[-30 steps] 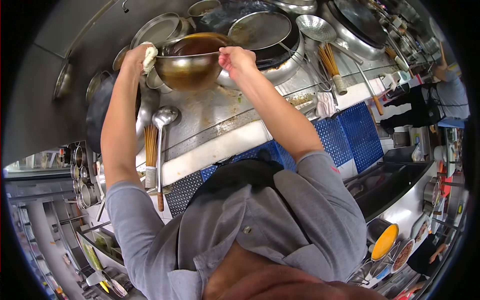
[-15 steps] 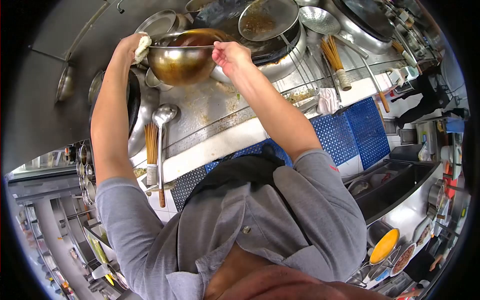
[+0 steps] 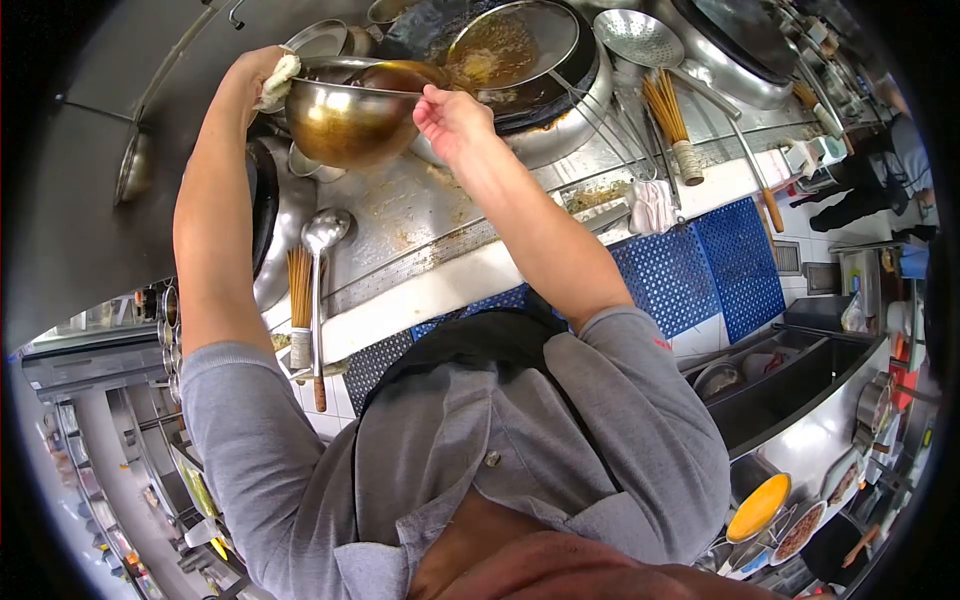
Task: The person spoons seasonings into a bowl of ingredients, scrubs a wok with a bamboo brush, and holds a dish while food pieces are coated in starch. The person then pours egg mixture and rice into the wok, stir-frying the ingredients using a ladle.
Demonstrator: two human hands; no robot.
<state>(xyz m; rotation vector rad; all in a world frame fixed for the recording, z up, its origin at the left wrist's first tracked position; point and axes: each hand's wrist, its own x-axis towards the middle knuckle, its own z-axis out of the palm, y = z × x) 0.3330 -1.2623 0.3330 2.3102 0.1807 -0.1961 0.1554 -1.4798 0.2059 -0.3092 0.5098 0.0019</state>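
My left hand (image 3: 258, 68) is closed on a folded pale cloth (image 3: 277, 84) and grips the left rim of a deep metal bowl (image 3: 350, 125). On the opposite rim, my right hand (image 3: 452, 118) pinches the edge with thumb and fingers. The bowl hangs above the steel counter and tips to the right. Brownish liquid runs from its far lip toward a round mesh strainer (image 3: 518, 35), which rests over a large dark wok (image 3: 592, 62). Frothy yellow-brown liquid shows through the mesh. Most of the bowl's inside is hidden.
A ladle (image 3: 326, 230) and a bamboo brush (image 3: 300, 285) lie on the counter's left. A perforated skimmer (image 3: 638, 38), another bamboo brush (image 3: 664, 105) and a folded cloth (image 3: 651, 207) are on the right. Behind me stand food pans (image 3: 758, 508); a person is at far right.
Both hands have shifted slightly left with the bowl, which tips further. The strainer sits further left, and foamy liquid now shows in it.
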